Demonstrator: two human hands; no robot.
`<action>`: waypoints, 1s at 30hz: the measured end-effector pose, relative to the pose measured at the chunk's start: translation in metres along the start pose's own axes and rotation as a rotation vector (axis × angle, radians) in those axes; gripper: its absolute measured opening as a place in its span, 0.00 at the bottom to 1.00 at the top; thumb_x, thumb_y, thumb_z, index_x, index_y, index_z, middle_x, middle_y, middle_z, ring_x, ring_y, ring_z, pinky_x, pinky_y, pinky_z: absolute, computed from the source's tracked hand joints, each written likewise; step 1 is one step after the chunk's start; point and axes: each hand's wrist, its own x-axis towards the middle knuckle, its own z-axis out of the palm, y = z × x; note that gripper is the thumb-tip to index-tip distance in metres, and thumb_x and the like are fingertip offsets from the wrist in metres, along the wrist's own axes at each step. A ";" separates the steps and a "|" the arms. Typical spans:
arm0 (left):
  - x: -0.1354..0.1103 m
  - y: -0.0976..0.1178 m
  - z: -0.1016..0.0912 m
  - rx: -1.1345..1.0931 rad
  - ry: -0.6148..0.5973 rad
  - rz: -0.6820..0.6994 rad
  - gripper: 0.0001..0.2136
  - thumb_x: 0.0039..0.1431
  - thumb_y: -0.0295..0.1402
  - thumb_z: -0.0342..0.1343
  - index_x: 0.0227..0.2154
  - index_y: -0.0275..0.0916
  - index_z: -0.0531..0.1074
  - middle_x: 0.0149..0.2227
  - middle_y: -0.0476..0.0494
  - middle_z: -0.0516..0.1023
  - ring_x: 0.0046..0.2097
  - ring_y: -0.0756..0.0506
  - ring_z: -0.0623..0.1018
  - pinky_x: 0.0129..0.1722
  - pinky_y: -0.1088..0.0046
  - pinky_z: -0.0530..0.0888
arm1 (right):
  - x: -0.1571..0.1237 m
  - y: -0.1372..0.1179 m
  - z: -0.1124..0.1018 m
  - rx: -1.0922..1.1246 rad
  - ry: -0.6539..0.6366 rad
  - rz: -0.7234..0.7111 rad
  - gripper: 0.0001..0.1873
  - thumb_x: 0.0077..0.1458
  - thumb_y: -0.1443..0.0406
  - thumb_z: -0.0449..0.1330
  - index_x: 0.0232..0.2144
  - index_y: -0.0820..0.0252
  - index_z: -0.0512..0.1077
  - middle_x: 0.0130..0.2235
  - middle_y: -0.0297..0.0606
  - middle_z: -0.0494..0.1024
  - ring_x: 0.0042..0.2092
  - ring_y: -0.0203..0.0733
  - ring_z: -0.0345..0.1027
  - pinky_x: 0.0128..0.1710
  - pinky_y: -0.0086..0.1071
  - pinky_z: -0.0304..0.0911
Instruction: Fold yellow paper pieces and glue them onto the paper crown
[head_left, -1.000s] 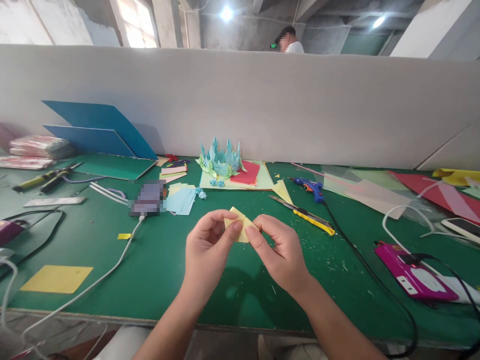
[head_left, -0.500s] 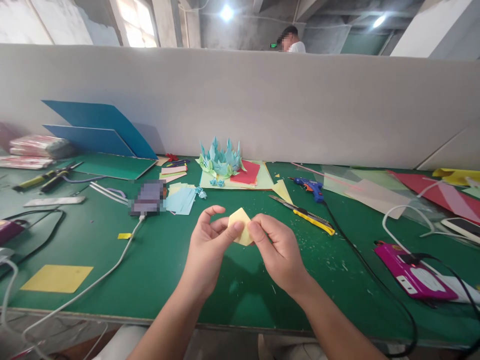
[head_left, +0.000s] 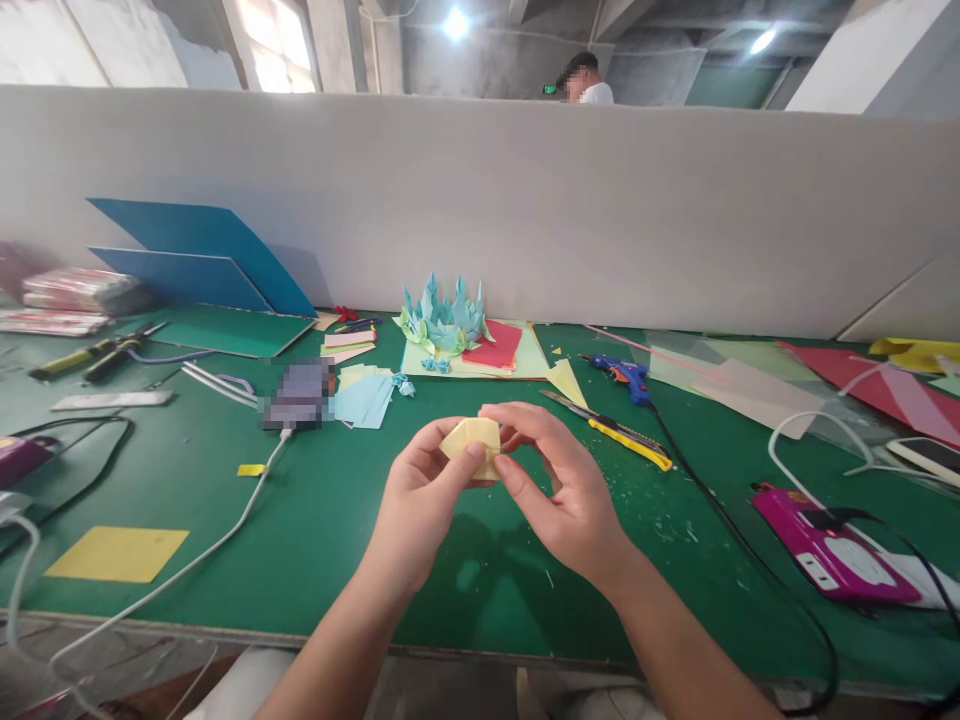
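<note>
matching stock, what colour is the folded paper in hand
The folded paper is pale yellow, clearest in the head view.

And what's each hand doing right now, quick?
Left hand: closed, pinching the folded yellow paper, thumb on top.
Right hand: loosely closed on the same paper, thumb and fingertips at its right side.

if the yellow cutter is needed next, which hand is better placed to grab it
Probably the right hand: it is nearer the yellow cutter, while the left hand is farther off and pinches the folded yellow paper.
</note>
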 end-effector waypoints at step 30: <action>0.001 -0.002 -0.002 0.124 0.060 0.117 0.12 0.44 0.39 0.67 0.31 0.38 0.82 0.34 0.43 0.83 0.36 0.46 0.77 0.37 0.73 0.73 | 0.005 -0.003 -0.004 -0.219 0.105 -0.085 0.07 0.56 0.70 0.59 0.35 0.52 0.75 0.36 0.35 0.80 0.39 0.41 0.74 0.40 0.38 0.69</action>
